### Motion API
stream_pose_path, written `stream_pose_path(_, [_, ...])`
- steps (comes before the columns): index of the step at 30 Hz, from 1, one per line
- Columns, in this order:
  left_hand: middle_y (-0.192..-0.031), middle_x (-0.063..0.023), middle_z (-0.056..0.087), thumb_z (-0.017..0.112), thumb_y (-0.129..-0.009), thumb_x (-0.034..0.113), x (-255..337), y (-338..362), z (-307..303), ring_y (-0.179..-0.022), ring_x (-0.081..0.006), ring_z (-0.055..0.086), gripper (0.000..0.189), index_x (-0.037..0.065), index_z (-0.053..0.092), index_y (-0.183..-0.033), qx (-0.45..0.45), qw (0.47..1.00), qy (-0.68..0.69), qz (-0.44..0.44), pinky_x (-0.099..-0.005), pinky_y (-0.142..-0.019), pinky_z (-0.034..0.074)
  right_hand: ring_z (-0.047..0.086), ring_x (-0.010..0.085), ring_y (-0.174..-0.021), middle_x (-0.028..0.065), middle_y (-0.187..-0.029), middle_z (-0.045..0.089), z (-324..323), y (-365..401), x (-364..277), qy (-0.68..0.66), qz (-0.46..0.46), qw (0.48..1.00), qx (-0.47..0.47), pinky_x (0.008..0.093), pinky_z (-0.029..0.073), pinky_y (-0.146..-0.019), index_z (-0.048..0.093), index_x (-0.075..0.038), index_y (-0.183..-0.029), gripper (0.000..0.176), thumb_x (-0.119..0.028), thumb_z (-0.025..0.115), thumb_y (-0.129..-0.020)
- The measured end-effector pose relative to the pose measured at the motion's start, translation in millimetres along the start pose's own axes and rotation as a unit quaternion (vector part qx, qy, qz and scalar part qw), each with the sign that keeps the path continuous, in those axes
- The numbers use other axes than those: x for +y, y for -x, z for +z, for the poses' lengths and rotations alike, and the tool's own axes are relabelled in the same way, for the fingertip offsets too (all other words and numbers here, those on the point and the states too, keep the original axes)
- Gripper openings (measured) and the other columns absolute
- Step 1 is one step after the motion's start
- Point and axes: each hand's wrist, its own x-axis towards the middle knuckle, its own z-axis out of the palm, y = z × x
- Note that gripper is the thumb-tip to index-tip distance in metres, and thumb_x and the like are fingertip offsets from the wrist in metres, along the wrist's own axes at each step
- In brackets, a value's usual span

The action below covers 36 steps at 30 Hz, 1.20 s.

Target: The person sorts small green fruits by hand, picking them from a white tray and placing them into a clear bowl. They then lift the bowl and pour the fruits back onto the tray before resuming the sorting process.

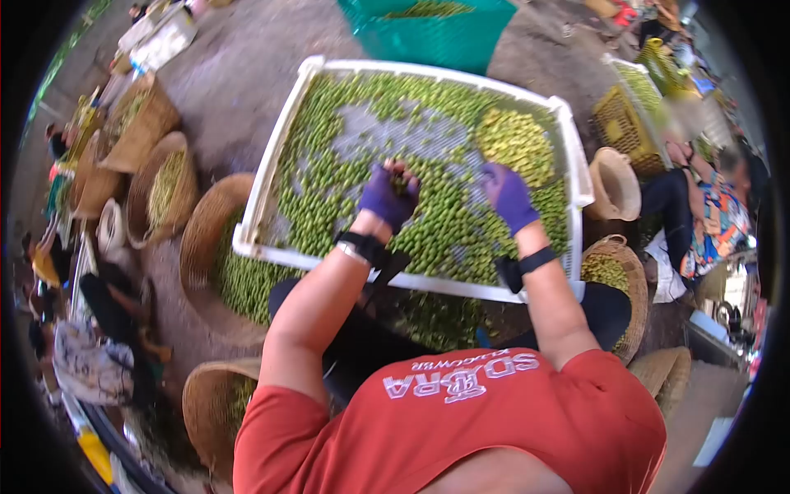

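Observation:
A wide white tray (568, 123) with a mesh bottom lies in front of me, bearing many small green oval nuts (436, 206) that look like betel nuts. My left hand (389, 198), in a purple glove with bare fingertips, is over the middle of the tray, its fingers curled around a few nuts. To its right, my right hand (508, 198) wears a similar purple glove. Its fingers are pinched together near the mesh; what they hold, if anything, is hidden. Beyond that hand, a pile of yellower nuts (516, 144) fills the tray's right corner.
Past the tray's far edge stands a teal container (428, 37) with green produce. Wicker baskets (216, 272) flank me on the left, another basket (629, 288) on the right. A yellow crate (621, 132) and a seated person (699, 198) are at right.

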Motion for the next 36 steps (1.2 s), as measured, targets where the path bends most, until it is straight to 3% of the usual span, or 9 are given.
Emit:
stream_pose_path(1, [-0.077, -0.0037, 0.057, 0.056, -0.09, 0.019, 11.5, 22.2, 35.1, -0.078, -0.0199, 0.055, 0.008, 0.011, 0.057, -0.09, 0.039, 0.995, 0.094, -0.025, -0.0335, -0.067, 0.05, 0.062, 0.0366, -0.09, 0.0206, -0.094, 0.065, -3.7, -2.9, 2.3, 0.019, 0.022, 0.999, -0.026, 0.042, 0.05, -0.077, 0.063, -0.004, -0.102, 0.025, -0.018, 0.06, -0.082])
stream_pose_path(4, [-0.078, -0.0044, 0.058, 0.058, -0.091, 0.018, 20.6, 21.5, 47.8, -0.077, -0.0196, 0.056, 0.008, 0.009, 0.057, -0.091, 0.139, 0.989, 0.045, -0.018, -0.0329, -0.068, 0.053, 0.062, 0.0374, -0.09, 0.0207, -0.093, 0.065, 3.6, -10.8, 7.9, 0.02, 0.009, 0.996, -0.085, 0.0426, 0.049, -0.08, 0.062, -0.004, -0.103, 0.025, -0.016, 0.059, -0.081])
stream_pose_path(7, [-0.078, -0.0052, 0.058, 0.059, -0.09, 0.017, 27.6, 18.8, 48.4, -0.074, -0.0201, 0.056, 0.01, 0.008, 0.057, -0.092, 0.135, 0.989, 0.026, -0.058, -0.0295, -0.062, 0.053, 0.061, 0.0383, -0.088, 0.0215, -0.093, 0.064, 33.7, -29.6, 13.3, -0.021, -0.108, 0.994, -0.029, 0.0441, 0.048, -0.08, 0.062, -0.002, -0.101, 0.022, -0.008, 0.054, -0.082])
stream_pose_path(11, [-0.077, -0.0051, 0.058, 0.06, -0.089, 0.019, 28.9, 17.2, 48.3, -0.071, -0.019, 0.057, 0.014, 0.007, 0.057, -0.093, 0.132, 0.989, -0.007, -0.06, -0.0273, -0.057, 0.053, 0.058, 0.0409, -0.095, 0.0247, -0.103, 0.059, 77.6, -69.9, 12.0, 0.041, -0.087, 0.992, -0.081, 0.0453, 0.047, -0.085, 0.055, -0.001, -0.111, 0.029, -0.004, 0.053, -0.082])
stream_pose_path(14, [-0.077, -0.0048, 0.057, 0.06, -0.089, 0.02, 32.0, 17.9, 48.9, -0.068, -0.0184, 0.056, 0.015, 0.007, 0.057, -0.094, 0.129, 0.99, -0.023, -0.056, -0.0261, -0.054, 0.053, 0.061, 0.0381, -0.096, 0.0236, -0.099, 0.061, 97.9, -82.9, 11.3, 0.122, -0.095, 0.984, -0.084, 0.0451, 0.051, -0.08, 0.057, -0.004, -0.103, 0.02, -0.009, 0.05, -0.085])
stream_pose_path(17, [-0.076, -0.0043, 0.056, 0.06, -0.089, 0.018, 35.6, 15.4, 45.4, -0.067, -0.0176, 0.056, 0.012, 0.008, 0.057, -0.094, 0.139, 0.99, -0.015, -0.029, -0.0253, -0.053, 0.051, 0.064, 0.0361, -0.09, 0.0208, -0.099, 0.062, 108.8, -96.3, 16.2, 0.197, -0.086, 0.959, -0.187, 0.0445, 0.052, -0.076, 0.06, -0.007, -0.1, 0.019, -0.01, 0.048, -0.086])
stream_pose_path(21, [-0.073, -0.0018, 0.054, 0.061, -0.088, 0.016, 34.0, 8.6, 42.7, -0.067, -0.0156, 0.054, 0.008, 0.01, 0.056, -0.092, 0.14, 0.987, -0.07, -0.029, -0.0251, -0.054, 0.05, 0.064, 0.0345, -0.087, 0.0205, -0.097, 0.064, 128.3, -92.1, 39.8, 0.12, -0.044, 0.979, -0.158, 0.0431, 0.05, -0.077, 0.062, -0.004, -0.097, 0.022, -0.013, 0.046, -0.087])
stream_pose_path(25, [-0.074, -0.0008, 0.056, 0.064, -0.086, 0.017, 32.3, 4.0, 43.7, -0.068, -0.0149, 0.054, 0.009, 0.013, 0.056, -0.088, 0.103, 0.988, -0.076, -0.09, -0.0253, -0.054, 0.049, 0.066, 0.0344, -0.083, 0.0194, -0.091, 0.066, 115.0, -85.7, 24.2, 0.14, 0.04, 0.975, -0.17, 0.0444, 0.052, -0.073, 0.066, -0.005, -0.09, 0.022, -0.016, 0.048, -0.085])
stream_pose_path(36, [-0.081, -0.0015, 0.056, 0.06, -0.087, 0.017, 4.2, -3.6, 16.1, -0.074, -0.0163, 0.054, 0.015, 0.009, 0.057, -0.099, -0.015, 0.974, -0.218, -0.059, -0.0243, -0.063, 0.048, 0.066, 0.0311, -0.078, 0.0159, -0.086, 0.066, 100.7, -55.4, 13.9, 0.149, -0.068, 0.981, -0.108, 0.0425, 0.052, -0.068, 0.066, -0.008, -0.085, 0.017, -0.011, 0.05, -0.082])
